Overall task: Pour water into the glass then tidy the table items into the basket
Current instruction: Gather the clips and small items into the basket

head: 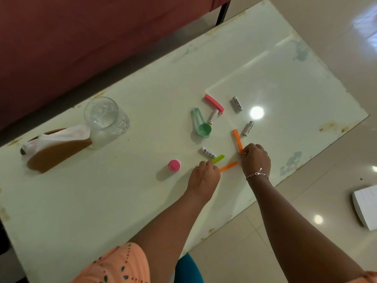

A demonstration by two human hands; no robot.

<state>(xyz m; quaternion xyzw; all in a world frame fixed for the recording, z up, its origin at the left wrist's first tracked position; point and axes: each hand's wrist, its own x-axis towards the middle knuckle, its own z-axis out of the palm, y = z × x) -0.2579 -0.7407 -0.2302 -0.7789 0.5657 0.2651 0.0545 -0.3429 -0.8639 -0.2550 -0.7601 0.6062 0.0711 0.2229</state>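
I see the white table (pixel 285 78) fill most of the view, with a maroon sofa (pixel 81 37) behind its far edge. The brown tissue holder (pixel 55 150) sits far left and touches the glass (pixel 104 115), which stands upright with water in it.

My left hand (pixel 204 176) has its fingers curled on the near end of the green strip (pixel 219 158). The near orange strip (pixel 228 166) sticks out from under it; I cannot tell if it is held. My right hand (pixel 256 160), with a bracelet (pixel 257 175) on its wrist, pinches the near end of the far orange strip (pixel 237 139), close to the table's near edge.

The mint scoop (pixel 202 125) lies mid-table, with the pink clip (pixel 214 103) just beyond it. The pink cap (pixel 174 165) sits left of my left hand.

There are four white batteries. The far battery (pixel 237 103) has print that looks like "Heybright". The right battery (pixel 248 128) has similar print, blurred. The middle battery (pixel 213 116) touches the pink clip's end. The near battery (pixel 208 152), just beside the green strip, shows small icons I cannot read.

Bare tabletop lies to the right past the batteries and near-left below the cap.
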